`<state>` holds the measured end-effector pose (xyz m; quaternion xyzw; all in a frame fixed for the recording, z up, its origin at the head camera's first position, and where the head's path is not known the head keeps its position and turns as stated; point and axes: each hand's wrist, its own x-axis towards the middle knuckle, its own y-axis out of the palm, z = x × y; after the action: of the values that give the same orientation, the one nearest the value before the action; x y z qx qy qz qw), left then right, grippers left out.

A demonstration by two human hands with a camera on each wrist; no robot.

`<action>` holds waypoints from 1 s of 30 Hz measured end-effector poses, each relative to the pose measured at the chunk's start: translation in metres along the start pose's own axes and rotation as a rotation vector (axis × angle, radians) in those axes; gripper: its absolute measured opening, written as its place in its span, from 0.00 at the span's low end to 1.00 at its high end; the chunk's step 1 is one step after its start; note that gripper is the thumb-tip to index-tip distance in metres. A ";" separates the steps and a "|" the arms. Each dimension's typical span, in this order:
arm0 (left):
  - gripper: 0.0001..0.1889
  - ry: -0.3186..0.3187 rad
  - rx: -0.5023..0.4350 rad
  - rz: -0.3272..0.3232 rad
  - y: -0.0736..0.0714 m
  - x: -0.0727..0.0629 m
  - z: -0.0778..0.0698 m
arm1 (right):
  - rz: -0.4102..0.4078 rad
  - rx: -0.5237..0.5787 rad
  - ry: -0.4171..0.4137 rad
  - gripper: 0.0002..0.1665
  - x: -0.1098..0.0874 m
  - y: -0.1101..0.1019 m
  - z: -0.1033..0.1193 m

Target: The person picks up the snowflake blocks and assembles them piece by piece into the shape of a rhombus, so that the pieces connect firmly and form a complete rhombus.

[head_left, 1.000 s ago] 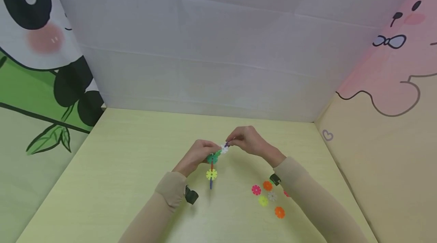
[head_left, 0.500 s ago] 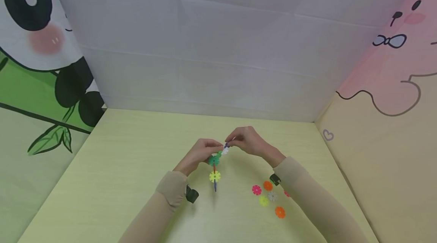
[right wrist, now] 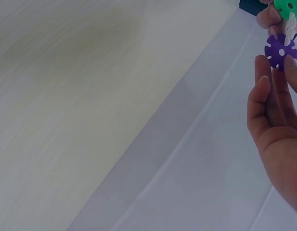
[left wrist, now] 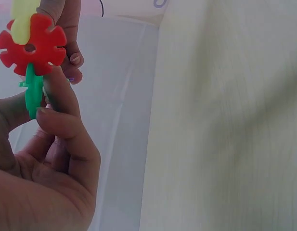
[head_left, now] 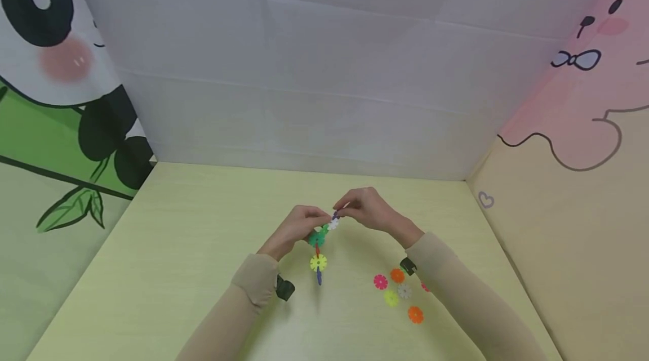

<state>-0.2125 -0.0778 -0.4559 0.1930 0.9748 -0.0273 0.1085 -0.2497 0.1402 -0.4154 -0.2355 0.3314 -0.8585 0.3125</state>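
Observation:
A chain of slotted plastic snowflake discs hangs between my hands above the table. My left hand (head_left: 296, 227) grips it by its upper part, around the teal-green disc (head_left: 316, 239) and the white disc (head_left: 333, 224). Below the left fingers dangle a red disc (left wrist: 47, 45), a yellow disc (head_left: 318, 262) and, lowest, a blue disc (head_left: 319, 277). At the upper end, my right hand (head_left: 371, 209) pinches a purple disc (right wrist: 281, 51) between thumb and fingers. The purple disc meets the white disc edge-on, their slots overlapping in the right wrist view.
Loose discs lie on the table (head_left: 152, 271) near the right forearm: a pink disc (head_left: 381, 281), orange discs (head_left: 416, 315), a yellow-green disc (head_left: 391, 298) and a pale disc (head_left: 404, 291). Another pink one is partly hidden by the sleeve. A white wall (head_left: 304, 68) stands behind.
The left hand has shifted slightly right toward the right hand, and the hanging chain swung a little right and down with it. The right hand keeps its pinch, almost unmoved.

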 end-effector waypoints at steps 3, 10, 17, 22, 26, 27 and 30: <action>0.13 -0.003 0.007 -0.009 -0.001 0.000 0.001 | -0.007 -0.009 0.041 0.10 -0.002 -0.002 -0.001; 0.13 -0.018 0.009 -0.038 -0.001 0.001 0.002 | -0.025 -0.083 0.136 0.11 -0.014 -0.014 -0.015; 0.13 -0.026 -0.002 -0.055 -0.002 0.001 0.004 | 0.000 -0.157 0.193 0.11 -0.033 -0.027 -0.033; 0.13 -0.026 0.005 -0.066 -0.004 0.001 0.003 | 0.034 -0.161 0.261 0.11 -0.048 -0.034 -0.042; 0.13 -0.022 0.009 -0.069 -0.004 0.000 0.003 | 0.069 -0.165 0.315 0.12 -0.062 -0.038 -0.050; 0.13 -0.020 0.008 -0.068 -0.005 0.000 0.004 | 0.081 -0.166 0.328 0.12 -0.065 -0.039 -0.052; 0.13 -0.016 0.003 -0.064 -0.005 0.000 0.004 | 0.117 -0.181 0.353 0.13 -0.077 -0.042 -0.059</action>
<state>-0.2131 -0.0828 -0.4601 0.1618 0.9795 -0.0337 0.1151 -0.2479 0.2432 -0.4406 -0.0887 0.4701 -0.8334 0.2765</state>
